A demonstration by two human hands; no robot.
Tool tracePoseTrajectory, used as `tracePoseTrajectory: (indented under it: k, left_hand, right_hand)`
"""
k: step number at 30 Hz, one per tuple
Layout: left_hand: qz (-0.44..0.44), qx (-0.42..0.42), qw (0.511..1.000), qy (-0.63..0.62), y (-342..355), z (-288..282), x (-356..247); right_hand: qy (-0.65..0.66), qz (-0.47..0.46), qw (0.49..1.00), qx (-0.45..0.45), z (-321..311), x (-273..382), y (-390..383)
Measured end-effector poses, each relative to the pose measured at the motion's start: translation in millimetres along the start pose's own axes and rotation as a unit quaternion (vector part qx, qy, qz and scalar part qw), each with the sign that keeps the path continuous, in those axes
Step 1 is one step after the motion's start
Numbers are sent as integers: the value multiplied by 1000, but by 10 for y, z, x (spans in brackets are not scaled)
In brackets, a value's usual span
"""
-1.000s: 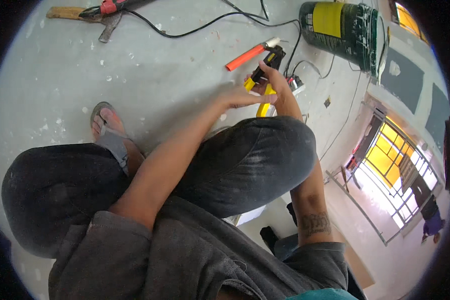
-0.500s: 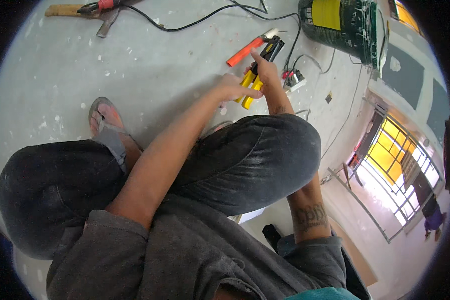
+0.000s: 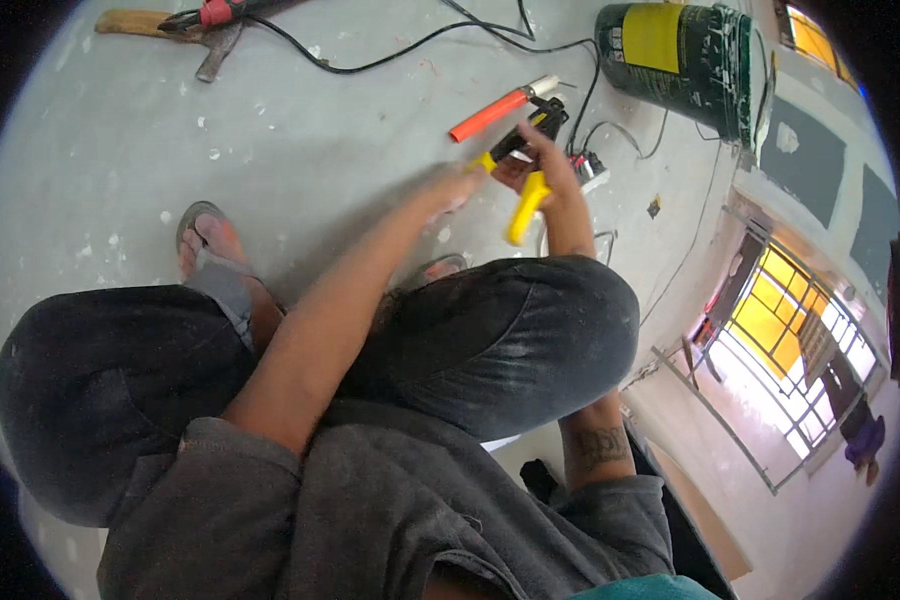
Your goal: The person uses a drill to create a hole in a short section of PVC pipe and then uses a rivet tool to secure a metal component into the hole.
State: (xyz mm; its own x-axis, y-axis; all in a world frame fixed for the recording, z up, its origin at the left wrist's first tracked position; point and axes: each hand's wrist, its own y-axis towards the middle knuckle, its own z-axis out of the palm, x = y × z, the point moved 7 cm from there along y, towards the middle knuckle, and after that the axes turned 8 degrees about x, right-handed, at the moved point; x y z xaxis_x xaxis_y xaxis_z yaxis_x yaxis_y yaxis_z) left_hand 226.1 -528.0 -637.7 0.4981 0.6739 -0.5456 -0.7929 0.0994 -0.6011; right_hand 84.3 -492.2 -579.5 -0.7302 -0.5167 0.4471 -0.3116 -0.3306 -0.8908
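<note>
Both my hands are on a pliers-like hand tool (image 3: 547,118) with a black head and yellow handles, held just above the floor beyond my knee. Its handles are spread wide apart. My left hand (image 3: 456,186) is closed around the end of one handle. The other hand, my right hand (image 3: 550,172), grips the tool near its head, the thumb lying along the black part; the second yellow handle sticks out below it toward me. Whether anything sits in the jaws cannot be made out. Just beyond lies an orange-red stick (image 3: 490,114) with a white end and a thin tip.
A dark green bucket (image 3: 710,75) lies tipped at the far right. Black cable (image 3: 420,48) runs across the floor to a socket block (image 3: 592,170) beside my right hand. A hammer (image 3: 215,50) and a red-handled tool (image 3: 218,12) lie far left. A barred window (image 3: 785,310) is at right.
The tool's handles have swung from nearly together to wide apart. My left hand has stayed on one handle, while my right hand has shifted slightly nearer and to the right.
</note>
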Motion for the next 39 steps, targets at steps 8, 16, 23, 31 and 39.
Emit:
tracePoseTrajectory:
  k: [8, 16, 23, 31, 39]
  left_hand:
    - [30, -216, 939, 266, 29, 28, -74]
    - [82, 26, 996, -16, -171, 157, -285]
    - [-1, 74, 968, 239, -294, 48, -389]
    - [33, 3, 968, 247, -315, 117, -419]
    - [5, -36, 964, 264, -250, -86, -301]
  right_hand:
    - [-135, -15, 987, -89, 265, 407, -486]
    - [-11, -41, 999, 3, 103, -158, 288]
    - [-51, -22, 998, -23, 350, -37, 15]
    - [-99, -35, 994, -33, 241, -68, -39]
    - [-139, -67, 980, -124, 211, -89, 71]
